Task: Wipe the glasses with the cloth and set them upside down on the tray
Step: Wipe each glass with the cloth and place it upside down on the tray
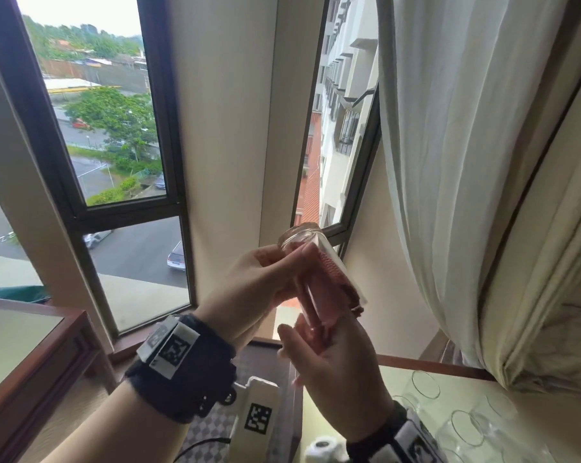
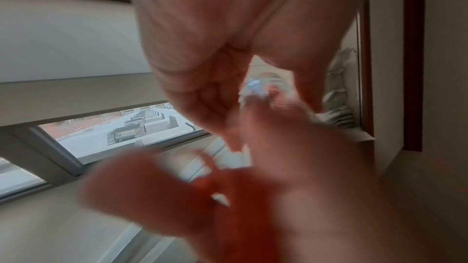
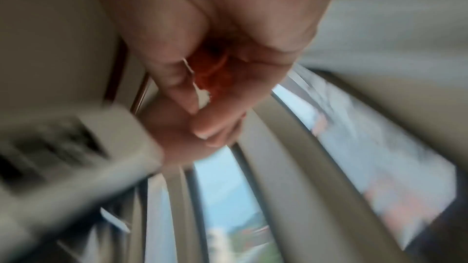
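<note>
Her left hand (image 1: 249,289) grips the glass (image 1: 311,262) tilted toward one o'clock, so the right hand (image 1: 336,372), fingers closed on the cloth (image 1: 329,289), can wipe inside.

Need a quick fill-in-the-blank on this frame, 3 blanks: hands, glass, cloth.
1. The glass is gripped around its body by the ____ hand.
2. The cloth stuffed inside the glass is ____ in colour.
3. The right hand holds the cloth at the glass's ____ end, which points down toward the person.

Missing words: left; red; open
</note>
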Demonstrator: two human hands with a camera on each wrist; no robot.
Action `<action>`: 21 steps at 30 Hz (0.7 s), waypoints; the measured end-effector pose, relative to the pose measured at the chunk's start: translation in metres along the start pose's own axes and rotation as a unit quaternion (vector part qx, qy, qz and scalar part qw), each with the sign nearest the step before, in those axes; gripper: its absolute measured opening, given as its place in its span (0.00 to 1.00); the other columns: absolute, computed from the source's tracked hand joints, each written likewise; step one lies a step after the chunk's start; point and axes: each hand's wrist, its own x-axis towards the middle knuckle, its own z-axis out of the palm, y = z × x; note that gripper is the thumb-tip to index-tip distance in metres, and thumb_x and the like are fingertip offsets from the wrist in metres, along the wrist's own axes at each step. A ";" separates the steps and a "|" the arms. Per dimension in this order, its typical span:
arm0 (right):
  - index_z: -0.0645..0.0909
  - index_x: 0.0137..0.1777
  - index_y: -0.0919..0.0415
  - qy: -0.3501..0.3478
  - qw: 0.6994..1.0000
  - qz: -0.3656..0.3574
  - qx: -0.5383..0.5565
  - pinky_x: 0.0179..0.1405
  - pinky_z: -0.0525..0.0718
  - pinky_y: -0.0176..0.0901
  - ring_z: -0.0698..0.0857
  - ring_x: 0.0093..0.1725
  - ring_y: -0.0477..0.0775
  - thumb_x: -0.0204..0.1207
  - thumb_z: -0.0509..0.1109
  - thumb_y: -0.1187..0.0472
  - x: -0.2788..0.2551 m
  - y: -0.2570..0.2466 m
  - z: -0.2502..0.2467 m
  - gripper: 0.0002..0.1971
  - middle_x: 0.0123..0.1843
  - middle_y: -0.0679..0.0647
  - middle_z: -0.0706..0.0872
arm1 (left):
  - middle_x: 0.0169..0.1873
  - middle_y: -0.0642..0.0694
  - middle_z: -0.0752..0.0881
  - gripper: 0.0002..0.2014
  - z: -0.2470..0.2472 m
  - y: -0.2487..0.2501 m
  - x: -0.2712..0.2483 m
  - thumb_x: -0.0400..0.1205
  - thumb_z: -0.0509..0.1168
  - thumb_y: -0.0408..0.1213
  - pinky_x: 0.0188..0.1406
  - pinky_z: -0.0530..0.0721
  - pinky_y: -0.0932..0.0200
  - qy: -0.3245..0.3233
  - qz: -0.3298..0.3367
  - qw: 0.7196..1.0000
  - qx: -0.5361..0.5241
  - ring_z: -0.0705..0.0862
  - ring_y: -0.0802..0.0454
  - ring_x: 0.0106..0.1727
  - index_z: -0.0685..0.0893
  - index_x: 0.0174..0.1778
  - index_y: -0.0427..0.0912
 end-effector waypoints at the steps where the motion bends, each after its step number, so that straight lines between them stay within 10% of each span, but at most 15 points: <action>1: 0.76 0.61 0.44 0.005 0.990 -0.041 -0.137 0.29 0.88 0.41 0.88 0.32 0.47 0.76 0.78 0.55 0.002 0.010 0.001 0.17 0.36 0.47 0.87 | 0.47 0.36 0.95 0.20 0.001 0.000 0.002 0.78 0.77 0.48 0.53 0.93 0.57 0.028 -0.017 0.999 0.041 0.95 0.41 0.49 0.93 0.52 0.32; 5: 0.75 0.60 0.44 -0.002 0.968 -0.057 -0.244 0.33 0.89 0.36 0.87 0.32 0.43 0.73 0.80 0.56 0.006 0.019 0.003 0.20 0.41 0.43 0.88 | 0.49 0.35 0.95 0.30 -0.005 -0.011 0.007 0.72 0.84 0.62 0.65 0.92 0.40 0.071 -0.042 0.985 0.150 0.94 0.34 0.58 0.96 0.51 0.35; 8: 0.76 0.69 0.41 -0.045 0.997 0.022 0.056 0.27 0.90 0.48 0.88 0.32 0.51 0.77 0.78 0.63 0.003 0.002 0.003 0.25 0.40 0.48 0.88 | 0.52 0.33 0.94 0.23 -0.012 -0.014 0.002 0.77 0.79 0.49 0.62 0.92 0.50 -0.004 -0.019 0.999 0.042 0.94 0.38 0.57 0.92 0.56 0.31; 12: 0.77 0.74 0.44 -0.105 0.926 0.075 0.355 0.18 0.82 0.41 0.84 0.27 0.57 0.75 0.79 0.69 0.001 -0.021 -0.001 0.31 0.41 0.60 0.88 | 0.63 0.25 0.85 0.25 -0.015 -0.018 -0.007 0.80 0.77 0.39 0.70 0.87 0.42 -0.110 0.042 0.984 -0.134 0.87 0.35 0.63 0.86 0.68 0.27; 16: 0.77 0.69 0.43 -0.032 0.997 0.044 0.048 0.25 0.86 0.40 0.89 0.31 0.48 0.75 0.81 0.58 0.006 0.006 0.011 0.25 0.38 0.50 0.90 | 0.53 0.31 0.91 0.26 -0.012 -0.020 0.001 0.81 0.76 0.45 0.63 0.91 0.50 0.025 -0.011 0.999 -0.021 0.90 0.37 0.56 0.87 0.63 0.24; 18: 0.75 0.68 0.44 -0.023 0.979 0.001 -0.201 0.35 0.87 0.33 0.89 0.35 0.42 0.75 0.80 0.56 0.007 0.024 0.017 0.24 0.43 0.44 0.91 | 0.51 0.32 0.94 0.32 -0.013 -0.020 0.007 0.75 0.83 0.58 0.63 0.92 0.46 0.082 -0.051 0.993 0.072 0.94 0.34 0.56 0.93 0.57 0.28; 21: 0.77 0.60 0.47 -0.019 0.962 0.013 -0.274 0.37 0.92 0.42 0.88 0.33 0.45 0.76 0.77 0.55 0.006 0.030 0.022 0.15 0.40 0.45 0.89 | 0.49 0.34 0.95 0.32 -0.012 -0.018 0.009 0.68 0.84 0.65 0.66 0.92 0.38 0.103 -0.060 0.983 0.140 0.94 0.35 0.57 0.96 0.49 0.37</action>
